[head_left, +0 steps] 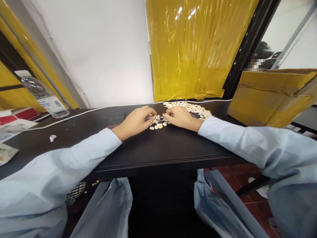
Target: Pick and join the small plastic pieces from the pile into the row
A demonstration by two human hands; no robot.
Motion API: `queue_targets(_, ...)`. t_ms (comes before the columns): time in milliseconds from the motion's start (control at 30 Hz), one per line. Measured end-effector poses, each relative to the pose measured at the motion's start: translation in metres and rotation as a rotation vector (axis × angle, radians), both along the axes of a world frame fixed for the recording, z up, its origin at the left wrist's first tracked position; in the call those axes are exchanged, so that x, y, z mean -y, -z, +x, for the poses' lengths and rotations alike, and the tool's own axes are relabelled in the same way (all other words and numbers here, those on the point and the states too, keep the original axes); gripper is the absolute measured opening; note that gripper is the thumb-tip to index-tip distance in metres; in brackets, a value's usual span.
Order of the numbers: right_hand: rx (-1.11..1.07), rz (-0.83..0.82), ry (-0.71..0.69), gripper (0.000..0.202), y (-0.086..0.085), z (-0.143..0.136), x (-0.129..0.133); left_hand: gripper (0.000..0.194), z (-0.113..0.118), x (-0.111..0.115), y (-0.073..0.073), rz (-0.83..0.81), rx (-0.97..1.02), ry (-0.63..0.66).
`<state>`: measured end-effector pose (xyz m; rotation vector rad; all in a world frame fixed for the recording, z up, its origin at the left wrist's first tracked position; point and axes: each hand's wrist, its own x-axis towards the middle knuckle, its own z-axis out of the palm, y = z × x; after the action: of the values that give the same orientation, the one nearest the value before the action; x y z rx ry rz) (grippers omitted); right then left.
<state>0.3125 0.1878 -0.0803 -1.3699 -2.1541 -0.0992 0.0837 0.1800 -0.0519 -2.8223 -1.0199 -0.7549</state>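
Note:
My left hand [137, 121] rests low over the dark table, fingers bent and the thumb apart from the index finger, beside a small cluster of flat oval pieces [158, 126]. These pieces are cream-white with faint markings, too small to read. Facing it from the other side, my right hand [182, 117] is curled, thumb against the fingers at the cluster's right edge. Whatever it pinches is hidden. Behind and right of that hand spreads a larger heap of similar pieces [195, 107], lying partly on something dark and shiny.
A white cable [99, 108] runs along the back of the black table [148, 148]. At left are a water bottle [51, 96], a white earbud [52, 138] and red-and-white packaging [21, 114]. A taped cardboard box [269, 96] stands at right. A person's head shows beyond it.

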Motion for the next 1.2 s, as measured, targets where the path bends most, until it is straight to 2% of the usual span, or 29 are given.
queue_targets(100,0.023,0.002,0.027,0.031,0.003,0.002,-0.004,0.029,-0.006,0.0,-0.013,0.023,-0.081,-0.051)
queue_targets(233,0.015,0.044,0.018,0.028,0.005,0.003,-0.007,0.02,-0.022,0.001,-0.031,-0.138,-0.264,-0.163)
queue_targets(300,0.007,0.052,0.003,0.027,0.005,0.003,-0.007,0.017,-0.03,0.0,-0.035,-0.206,-0.351,-0.173)
queue_targets(567,0.008,0.038,-0.025,0.026,0.003,0.002,-0.002,0.024,-0.038,-0.003,-0.036,-0.313,-0.445,-0.099)
queue_targets(833,0.016,0.017,-0.024,0.025,0.0,-0.001,0.001,0.014,-0.044,-0.003,-0.041,-0.258,-0.501,-0.233)
queue_targets(1033,0.016,0.015,-0.033,0.026,0.001,0.0,0.0,0.027,-0.048,-0.006,-0.044,-0.389,-0.563,-0.291)
queue_targets(1200,0.003,0.007,-0.027,0.026,0.001,0.0,0.001,0.033,-0.053,-0.008,-0.044,-0.405,-0.578,-0.286)
